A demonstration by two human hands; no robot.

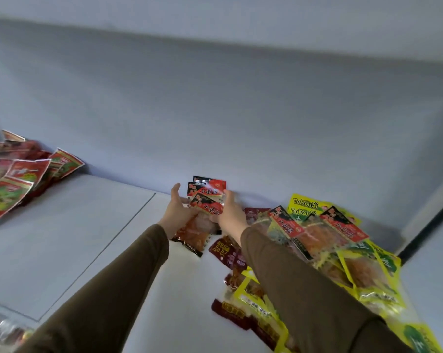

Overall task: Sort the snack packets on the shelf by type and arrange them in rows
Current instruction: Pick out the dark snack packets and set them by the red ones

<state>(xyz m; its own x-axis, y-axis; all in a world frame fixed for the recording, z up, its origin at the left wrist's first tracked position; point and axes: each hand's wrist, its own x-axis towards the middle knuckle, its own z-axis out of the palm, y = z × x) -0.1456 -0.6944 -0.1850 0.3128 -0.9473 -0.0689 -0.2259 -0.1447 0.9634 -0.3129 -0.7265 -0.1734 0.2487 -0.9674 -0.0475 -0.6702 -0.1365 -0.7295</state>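
Observation:
A small stack of red-and-black snack packets (207,200) stands at the back of the white shelf (88,238), against the rear wall. My left hand (176,211) presses its left side and my right hand (230,212) its right side, so both hands grip the stack between them. Right of it lies a mixed heap: more red-and-black packets (342,225), yellow TuDouSi packets (305,207) and dark red packets (224,250). Both my brown sleeves cover part of the heap.
Another heap of red-and-green packets (24,177) lies at the far left of the shelf. A seam (128,225) runs across the shelf surface. A dark upright (426,225) bounds the shelf on the right. Blurred packets show at the lower left corner.

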